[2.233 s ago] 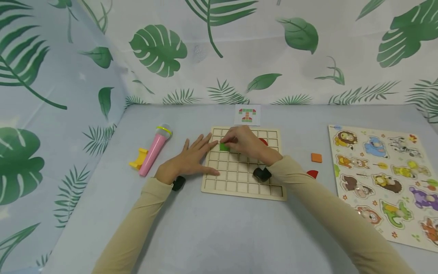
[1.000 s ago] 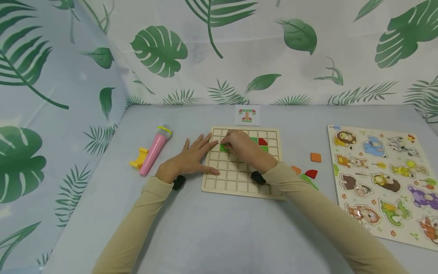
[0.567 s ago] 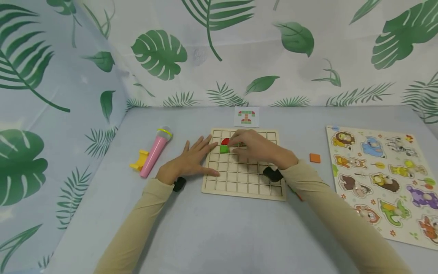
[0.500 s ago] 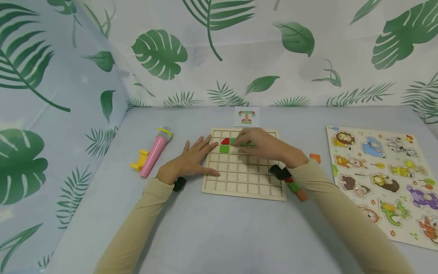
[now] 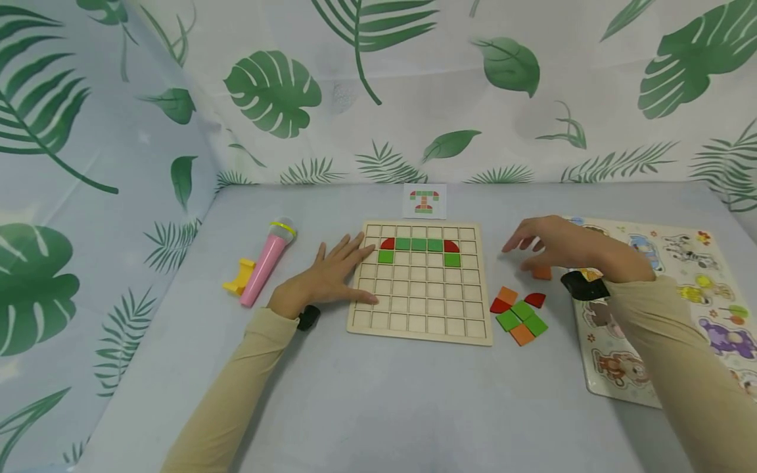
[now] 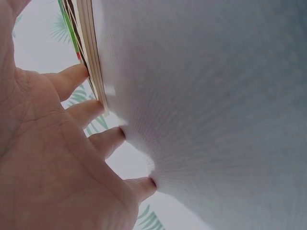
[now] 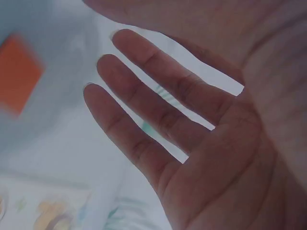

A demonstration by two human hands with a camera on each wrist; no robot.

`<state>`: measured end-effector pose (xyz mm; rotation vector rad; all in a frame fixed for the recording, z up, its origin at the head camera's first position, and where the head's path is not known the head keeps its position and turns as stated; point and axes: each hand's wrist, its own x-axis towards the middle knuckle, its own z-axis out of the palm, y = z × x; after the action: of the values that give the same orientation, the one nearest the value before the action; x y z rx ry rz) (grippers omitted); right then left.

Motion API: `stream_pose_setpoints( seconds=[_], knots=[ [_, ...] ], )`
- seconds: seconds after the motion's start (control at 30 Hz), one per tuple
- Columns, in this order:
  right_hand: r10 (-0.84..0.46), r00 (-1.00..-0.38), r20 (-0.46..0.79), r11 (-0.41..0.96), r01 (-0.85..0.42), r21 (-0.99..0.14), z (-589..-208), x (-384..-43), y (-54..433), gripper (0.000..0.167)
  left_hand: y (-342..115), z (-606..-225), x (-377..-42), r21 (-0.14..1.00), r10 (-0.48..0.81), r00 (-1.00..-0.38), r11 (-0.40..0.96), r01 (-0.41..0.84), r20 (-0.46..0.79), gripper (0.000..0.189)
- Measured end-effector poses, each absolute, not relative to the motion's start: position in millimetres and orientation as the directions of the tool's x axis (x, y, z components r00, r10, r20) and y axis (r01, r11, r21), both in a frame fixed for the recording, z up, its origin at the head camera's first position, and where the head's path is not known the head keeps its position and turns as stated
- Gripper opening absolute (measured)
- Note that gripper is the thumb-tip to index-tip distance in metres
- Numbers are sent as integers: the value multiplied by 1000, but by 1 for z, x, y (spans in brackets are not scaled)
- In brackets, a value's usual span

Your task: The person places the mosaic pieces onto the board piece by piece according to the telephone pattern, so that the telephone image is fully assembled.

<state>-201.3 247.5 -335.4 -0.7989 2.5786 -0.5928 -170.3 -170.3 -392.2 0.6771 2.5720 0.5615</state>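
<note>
My left hand (image 5: 327, 277) lies spread at the left edge of the wooden grid board (image 5: 408, 287), two fingertips on its rim in the left wrist view. Set in the board's second row are a red quarter-circle tile (image 5: 388, 244), three green square tiles (image 5: 418, 244) and another red quarter-circle tile (image 5: 452, 246). Below the row's two ends sit a green square (image 5: 386, 257) and a second green square (image 5: 452, 260). My right hand (image 5: 562, 243) hovers right of the board with loosely bent fingers and nothing held, above an orange square tile (image 5: 541, 272).
Loose green squares (image 5: 535, 324), orange squares (image 5: 522, 334) and red quarter-circles (image 5: 535, 300) lie right of the board. A pattern card (image 5: 424, 201) is behind it. An animal peg puzzle (image 5: 621, 371) lies at right; a pink toy microphone (image 5: 264, 270) and yellow piece (image 5: 239, 276) at left.
My right hand has let go of the tiles on the board and moved right, over the orange square. This uncovers the row of tiles. My left hand stays in place.
</note>
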Motion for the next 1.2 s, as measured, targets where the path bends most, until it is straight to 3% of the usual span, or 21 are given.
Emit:
stream_pose_setpoints(
  seconds=[0.67, 1.2],
  knots=[
    [-508, -795, -331, 818, -325, -475, -351, -199, 286, 28, -170, -391, -169, 480, 538, -793, 797, 367, -286, 106],
    [-550, -795, -257, 790, -395, -470, -350, -199, 280, 23, -170, -391, -169, 481, 539, -791, 796, 366, -291, 106]
  ],
)
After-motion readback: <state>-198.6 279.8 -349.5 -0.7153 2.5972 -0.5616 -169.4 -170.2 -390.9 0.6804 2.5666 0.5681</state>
